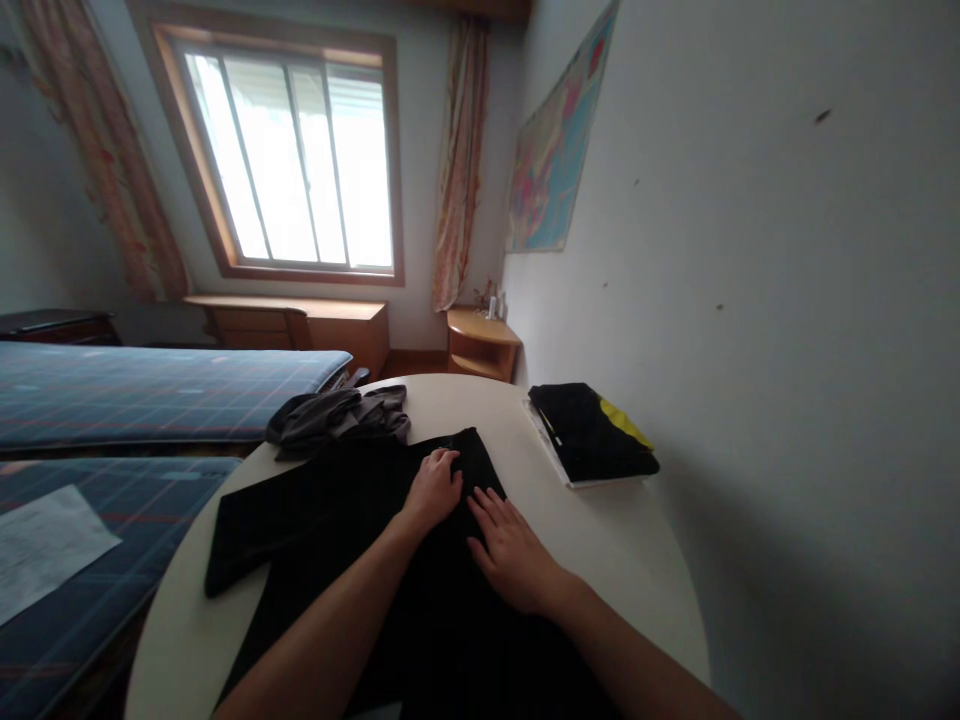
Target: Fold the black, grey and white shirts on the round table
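A black long-sleeved garment lies spread on a round white table, one sleeve reaching out to the left. Near its far edge, my left hand has its fingers bent and closed on the cloth. My right hand rests flat on the garment's right side, fingers stretched out and holding nothing. The near part of the garment runs under my forearms and out of view.
Beyond the garment lies a crumpled grey cloth. Folded black-and-yellow clothing sits on a white flat item at the right, near the wall. Mattresses stand at the left, with a paper sheet on the nearer one.
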`<state>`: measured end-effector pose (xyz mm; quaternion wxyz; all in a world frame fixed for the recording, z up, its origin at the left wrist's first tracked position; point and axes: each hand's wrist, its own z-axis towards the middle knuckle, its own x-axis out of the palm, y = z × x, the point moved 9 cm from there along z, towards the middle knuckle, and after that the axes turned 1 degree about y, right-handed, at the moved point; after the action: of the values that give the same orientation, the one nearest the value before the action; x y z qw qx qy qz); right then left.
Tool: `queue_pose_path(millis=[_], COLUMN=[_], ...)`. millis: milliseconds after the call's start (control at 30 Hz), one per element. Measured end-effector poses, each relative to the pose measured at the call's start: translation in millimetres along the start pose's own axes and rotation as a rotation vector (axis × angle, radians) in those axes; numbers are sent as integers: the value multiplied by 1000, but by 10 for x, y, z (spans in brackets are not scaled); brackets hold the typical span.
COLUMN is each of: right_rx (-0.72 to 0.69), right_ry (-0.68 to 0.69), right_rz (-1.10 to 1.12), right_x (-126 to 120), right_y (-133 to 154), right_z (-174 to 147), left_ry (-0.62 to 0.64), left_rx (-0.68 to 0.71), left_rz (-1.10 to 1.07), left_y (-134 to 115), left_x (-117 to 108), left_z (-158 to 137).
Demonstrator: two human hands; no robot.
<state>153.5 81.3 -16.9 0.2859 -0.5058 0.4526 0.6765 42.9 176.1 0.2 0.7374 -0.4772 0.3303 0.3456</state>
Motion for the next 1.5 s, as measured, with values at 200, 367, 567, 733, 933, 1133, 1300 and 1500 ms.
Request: queue_pose_path(millis=[200,367,567,733,933,1133,1300,1500], right_rx=[24,53,90,119,126,96,57,5], right_ry=[13,35,56,89,47,16,-106,-133], right_rz=[-51,-69,-90,-115,-162,-161,-136,-173], right_x=[-29,-40,-56,-95,-140,-166,-257,-293], right_y=[-62,-170,-268,-350,-574,-740,-701,-554], right_z=[-104,-202,-246,-58,412,703,668,587], left_ry=[-161,-83,-14,-71,-20,-47,-161,-243], left_rx=[-175,-234,-112,78,118,55,-74,-334], left_rz=[350,551,469,560,638,705,692,586], left_y=[264,593,645,402,408,508,711,1234], left_x=[-676,-904,-939,-1050,-907,-862,-1136,-1397], left_z=[49,15,82,407,730,468,34,-450])
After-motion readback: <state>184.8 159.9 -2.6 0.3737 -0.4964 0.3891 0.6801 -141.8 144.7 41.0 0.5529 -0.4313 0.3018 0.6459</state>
